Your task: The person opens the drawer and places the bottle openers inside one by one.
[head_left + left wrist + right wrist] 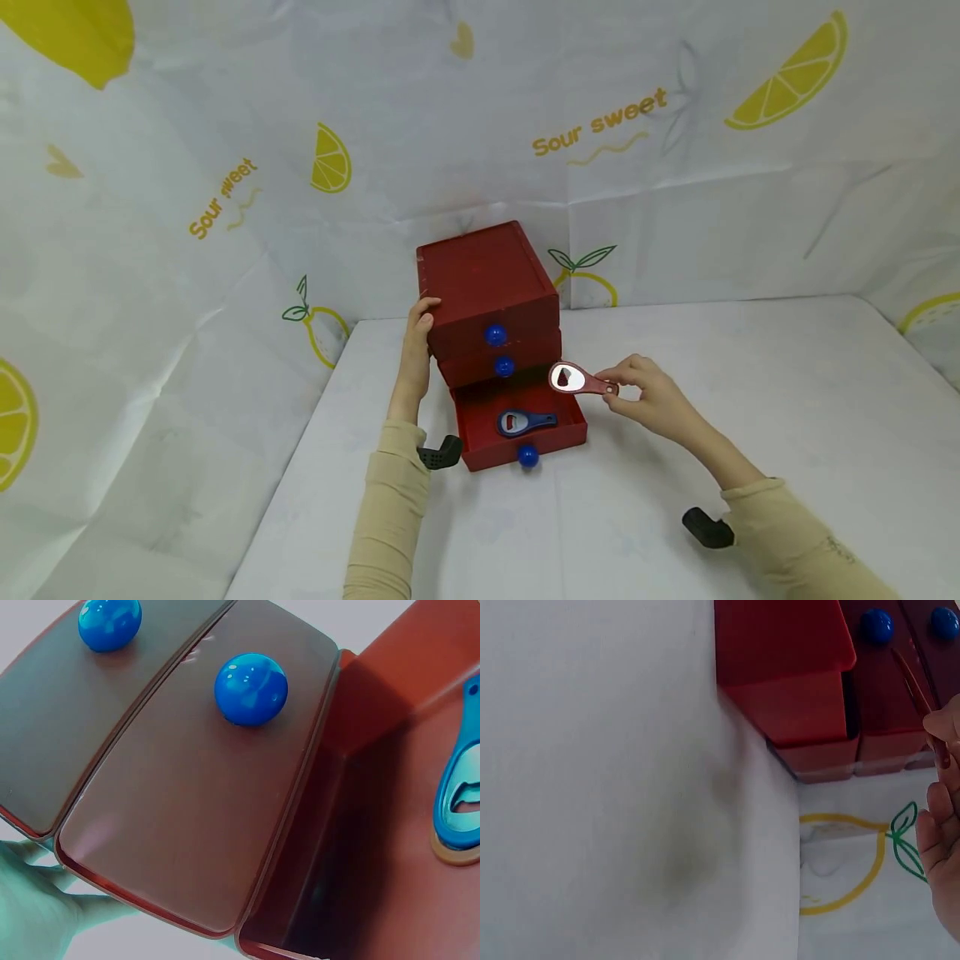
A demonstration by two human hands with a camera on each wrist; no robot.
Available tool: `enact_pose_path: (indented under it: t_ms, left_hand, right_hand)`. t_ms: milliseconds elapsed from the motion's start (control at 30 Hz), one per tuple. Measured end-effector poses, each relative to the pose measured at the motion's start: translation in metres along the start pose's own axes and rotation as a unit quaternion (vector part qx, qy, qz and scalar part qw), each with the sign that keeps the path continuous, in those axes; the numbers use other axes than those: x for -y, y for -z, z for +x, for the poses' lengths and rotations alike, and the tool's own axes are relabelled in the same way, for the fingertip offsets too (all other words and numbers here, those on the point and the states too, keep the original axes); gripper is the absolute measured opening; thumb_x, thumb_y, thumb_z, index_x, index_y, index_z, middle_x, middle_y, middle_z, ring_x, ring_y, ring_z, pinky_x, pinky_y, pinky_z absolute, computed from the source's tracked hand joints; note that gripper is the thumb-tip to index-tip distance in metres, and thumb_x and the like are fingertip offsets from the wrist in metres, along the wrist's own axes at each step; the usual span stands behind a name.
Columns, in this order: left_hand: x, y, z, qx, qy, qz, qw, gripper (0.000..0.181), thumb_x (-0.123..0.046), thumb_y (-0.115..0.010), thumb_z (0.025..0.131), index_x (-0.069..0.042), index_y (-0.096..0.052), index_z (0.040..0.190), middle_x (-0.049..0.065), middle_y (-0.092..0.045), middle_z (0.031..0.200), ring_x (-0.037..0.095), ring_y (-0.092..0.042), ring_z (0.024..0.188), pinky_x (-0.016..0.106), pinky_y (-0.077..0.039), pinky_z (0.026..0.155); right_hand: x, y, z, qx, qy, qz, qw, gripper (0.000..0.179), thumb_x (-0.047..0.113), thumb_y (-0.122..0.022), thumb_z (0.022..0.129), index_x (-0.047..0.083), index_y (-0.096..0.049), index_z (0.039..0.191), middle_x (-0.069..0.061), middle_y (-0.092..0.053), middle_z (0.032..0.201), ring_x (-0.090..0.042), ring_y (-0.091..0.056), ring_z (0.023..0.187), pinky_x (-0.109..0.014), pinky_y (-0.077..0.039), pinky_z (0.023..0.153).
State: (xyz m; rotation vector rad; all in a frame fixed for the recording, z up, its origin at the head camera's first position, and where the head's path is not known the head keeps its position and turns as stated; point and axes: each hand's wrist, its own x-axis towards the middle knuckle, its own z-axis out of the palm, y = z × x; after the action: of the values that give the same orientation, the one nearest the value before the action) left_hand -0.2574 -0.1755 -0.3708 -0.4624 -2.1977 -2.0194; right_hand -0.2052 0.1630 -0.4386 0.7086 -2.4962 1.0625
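Note:
A red drawer cabinet (483, 275) with blue knobs stands against the back wall, its bottom drawer (491, 457) pulled out. My left hand (415, 354) rests against the cabinet's left side, fingers near the upper edge. In that drawer lies a blue bottle opener (536, 420) with a metal head; a brownish rounded edge (456, 855) shows beneath it in the left wrist view. With thumb and fingers, my right hand (656, 400) pinches a red bottle opener (588, 384) by its handle end. That opener hangs above the drawer's right side, seen edge-on in the right wrist view.
The two upper drawers, with blue knobs (496, 335), are closed. A white cloth covers the table (750, 375), and a lemon-printed sheet (450, 125) hangs behind and at the left. Black camera mounts (442, 452) stick out from both wrists.

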Motion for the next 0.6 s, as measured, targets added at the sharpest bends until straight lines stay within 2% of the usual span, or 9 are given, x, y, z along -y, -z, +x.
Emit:
enact_pose_path:
  t_ms: [167, 367, 600]
  left_hand:
    - [0.000, -0.001, 0.000, 0.003, -0.003, 0.001, 1.0000, 0.045, -0.031, -0.027, 0.094, -0.010, -0.033, 0.134, 0.012, -0.023, 0.147, 0.021, -0.041, 0.111, 0.035, -0.036, 0.089]
    - [0.000, -0.002, 0.000, 0.003, -0.004, 0.001, 1.0000, 0.046, -0.031, -0.027, 0.094, -0.010, -0.033, 0.134, 0.012, -0.023, 0.147, 0.022, -0.039, 0.113, 0.035, -0.035, 0.090]
    - [0.001, 0.000, 0.001, -0.001, -0.002, 0.000, 1.0000, 0.044, -0.031, -0.027, 0.094, -0.012, -0.034, 0.133, 0.009, -0.023, 0.148, 0.023, -0.038, 0.116, 0.037, -0.035, 0.091]
  right_hand:
    - [0.009, -0.020, 0.008, 0.039, 0.028, 0.014, 0.9987, 0.025, 0.004, -0.071, 0.073, 0.009, -0.071, 0.098, 0.004, -0.057, 0.085, -0.009, -0.046, 0.086, -0.027, -0.042, 0.069]
    - [0.015, -0.040, 0.015, 0.080, 0.026, 0.019, 0.9962, 0.023, 0.009, -0.070, 0.075, 0.009, -0.071, 0.098, 0.004, -0.057, 0.087, -0.010, -0.043, 0.086, -0.026, -0.039, 0.070]
    - [0.020, -0.060, 0.026, 0.117, 0.032, -0.018, 0.9924, 0.023, 0.014, -0.069, 0.073, 0.013, -0.073, 0.095, 0.005, -0.058, 0.084, -0.012, -0.044, 0.082, -0.032, -0.035, 0.075]
